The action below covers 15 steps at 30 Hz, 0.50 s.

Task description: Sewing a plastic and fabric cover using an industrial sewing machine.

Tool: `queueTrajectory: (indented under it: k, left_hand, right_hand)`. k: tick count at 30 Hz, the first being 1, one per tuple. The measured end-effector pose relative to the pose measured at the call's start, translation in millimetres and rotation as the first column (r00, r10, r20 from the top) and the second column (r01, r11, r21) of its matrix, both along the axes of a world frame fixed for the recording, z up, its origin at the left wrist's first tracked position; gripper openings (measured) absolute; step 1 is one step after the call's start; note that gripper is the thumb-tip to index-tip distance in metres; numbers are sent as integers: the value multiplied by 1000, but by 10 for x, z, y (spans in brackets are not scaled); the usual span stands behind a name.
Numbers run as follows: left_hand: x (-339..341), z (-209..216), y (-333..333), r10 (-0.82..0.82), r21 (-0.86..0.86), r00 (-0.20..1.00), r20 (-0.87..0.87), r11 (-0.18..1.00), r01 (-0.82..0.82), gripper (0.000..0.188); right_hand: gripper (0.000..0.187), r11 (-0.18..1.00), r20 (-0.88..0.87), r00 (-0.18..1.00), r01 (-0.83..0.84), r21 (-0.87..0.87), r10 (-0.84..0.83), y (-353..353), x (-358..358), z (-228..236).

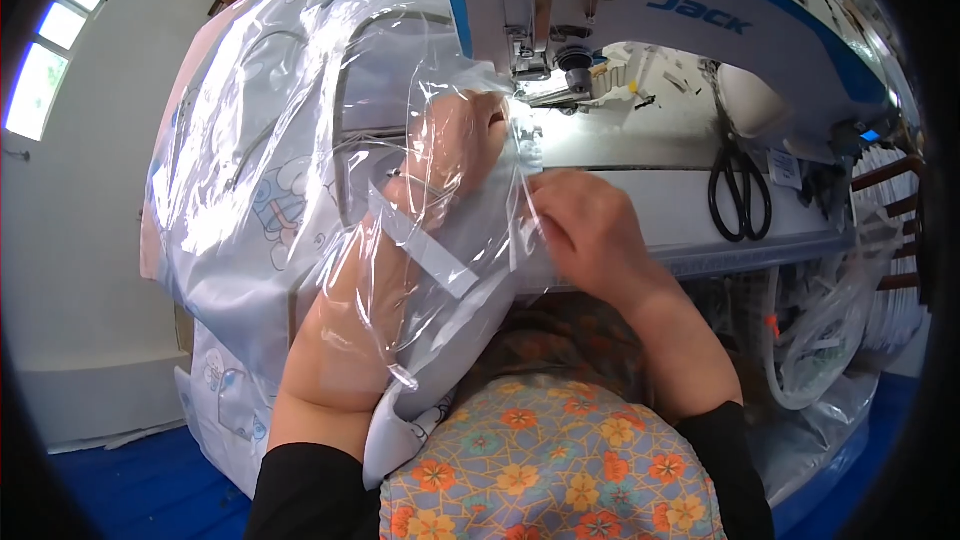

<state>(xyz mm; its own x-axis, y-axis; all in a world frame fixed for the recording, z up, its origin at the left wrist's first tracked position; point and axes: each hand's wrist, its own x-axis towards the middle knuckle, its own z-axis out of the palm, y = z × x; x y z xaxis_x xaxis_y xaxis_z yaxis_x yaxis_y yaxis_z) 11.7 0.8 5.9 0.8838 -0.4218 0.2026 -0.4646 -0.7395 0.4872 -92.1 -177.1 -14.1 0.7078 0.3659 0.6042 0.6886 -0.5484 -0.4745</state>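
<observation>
A clear plastic sheet (300, 30) is draped in shiny folds over white printed fabric (285, 205) with grey piping. My left hand (455, 145) shows through the plastic, its fingers curled closed just left of the presser foot (530, 68) of a sewing machine (660, 25); what those fingers hold is hidden. To the right, my right hand (590, 230) pinches the edge of the plastic in front of the needle area. A pale strip (425, 245) lies slanted across the folds beside my left forearm.
Black-handled scissors (740, 190) lie on the machine bed's right side. Thread scraps and small bits (650, 90) are strewn under the machine arm. A clear plastic bag (820, 340) hangs at the lower right. A white wall (95, 210) stands at the left, above blue flooring (130, 490).
</observation>
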Motion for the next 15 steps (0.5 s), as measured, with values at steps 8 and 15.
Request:
queueTrajectory:
  k: [8, 15]
  left_hand:
    - [-49, 86, -9, 74, -117, 961, -267, 987, -109, 15]
    - [11, -78, 108, -41, -315, 986, -164, 949, -13, 15]
  right_hand:
    - [25, 988, -17, 988, 153, -27, -154, 115, 261, 25]
    - [16, 939, -83, 984, 178, 293, -160, 95, 341, -30]
